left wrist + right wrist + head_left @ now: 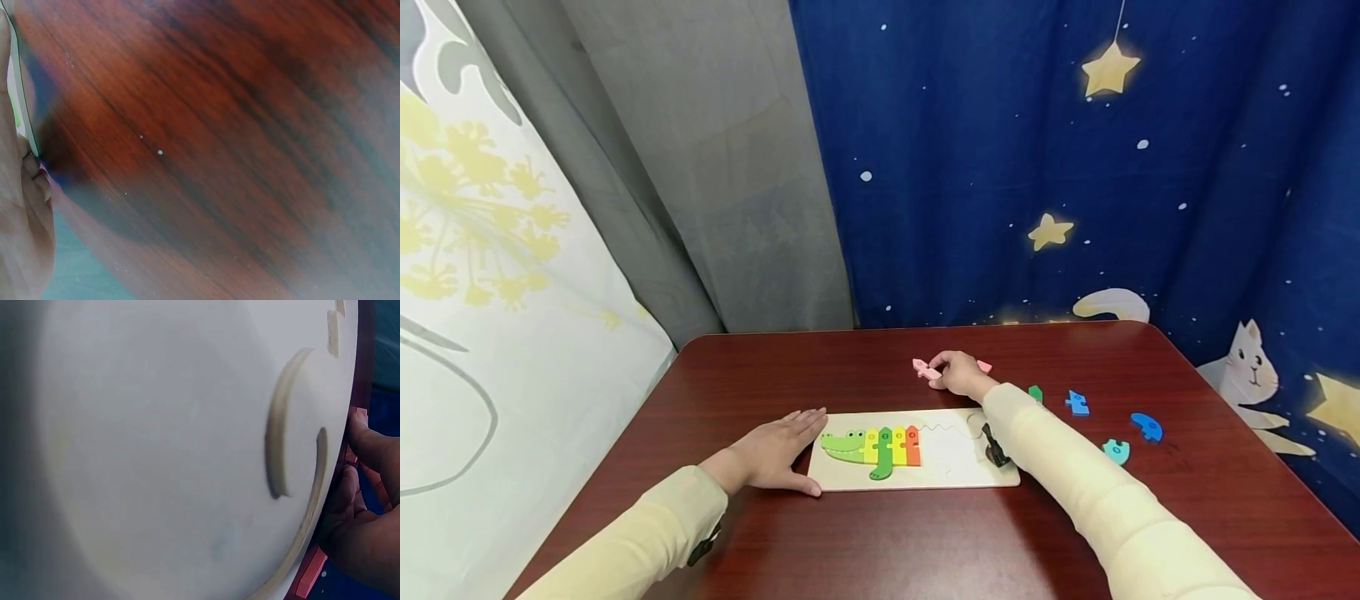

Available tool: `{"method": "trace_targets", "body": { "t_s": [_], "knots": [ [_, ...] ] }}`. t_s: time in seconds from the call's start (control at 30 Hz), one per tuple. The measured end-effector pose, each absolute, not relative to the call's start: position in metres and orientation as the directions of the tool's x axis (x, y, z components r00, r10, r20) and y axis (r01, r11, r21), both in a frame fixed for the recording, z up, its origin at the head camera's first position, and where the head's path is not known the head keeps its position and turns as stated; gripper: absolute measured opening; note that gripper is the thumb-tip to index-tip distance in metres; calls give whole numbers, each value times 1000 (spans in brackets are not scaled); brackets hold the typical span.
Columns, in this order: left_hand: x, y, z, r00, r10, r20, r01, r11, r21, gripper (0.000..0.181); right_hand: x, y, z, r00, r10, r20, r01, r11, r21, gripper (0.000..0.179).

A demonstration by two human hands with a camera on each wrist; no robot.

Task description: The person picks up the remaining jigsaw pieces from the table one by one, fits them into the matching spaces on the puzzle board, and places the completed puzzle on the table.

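Observation:
A pale wooden puzzle board (955,480) with a crocodile picture lies on the table. Its recess holds a green head piece (844,447), yellow pieces, a green leg piece (882,460) and an orange piece (913,447); the right part of the recess is bare. My left hand (778,450) rests flat at the board's left edge, fingers extended and thumb at the near corner. Beyond the board's far edge, my right hand (958,372) pinches a pink puzzle piece (924,368) between thumb and fingers. A second pink piece (984,366) is partly hidden behind that hand.
Right of the right forearm lie a blue piece (1077,403), a curved blue piece (1147,427) and a teal piece (1116,452). A green piece (1036,392) is partly covered by the sleeve. Curtains hang behind the reddish-brown table (820,542).

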State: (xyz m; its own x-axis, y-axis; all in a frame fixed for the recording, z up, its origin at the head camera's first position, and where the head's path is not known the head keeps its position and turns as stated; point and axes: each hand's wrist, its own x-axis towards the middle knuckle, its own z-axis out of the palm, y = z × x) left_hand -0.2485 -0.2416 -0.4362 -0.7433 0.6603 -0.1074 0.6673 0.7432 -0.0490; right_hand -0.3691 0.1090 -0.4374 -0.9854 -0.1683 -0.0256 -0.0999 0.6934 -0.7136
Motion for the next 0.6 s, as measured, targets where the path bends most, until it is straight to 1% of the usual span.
{"method": "trace_targets", "body": {
  "t_s": [0.23,0.6],
  "knots": [
    [-248,-241,-435,-743,660,-110,668,742,-52,116,-370,110,-438,-985,-172,-22,-104,687,-719,29],
    [-248,-240,-436,-745,658,-107,665,745,-55,116,-366,112,-435,-983,-185,-6,-115,632,-767,28]
  ]
}}
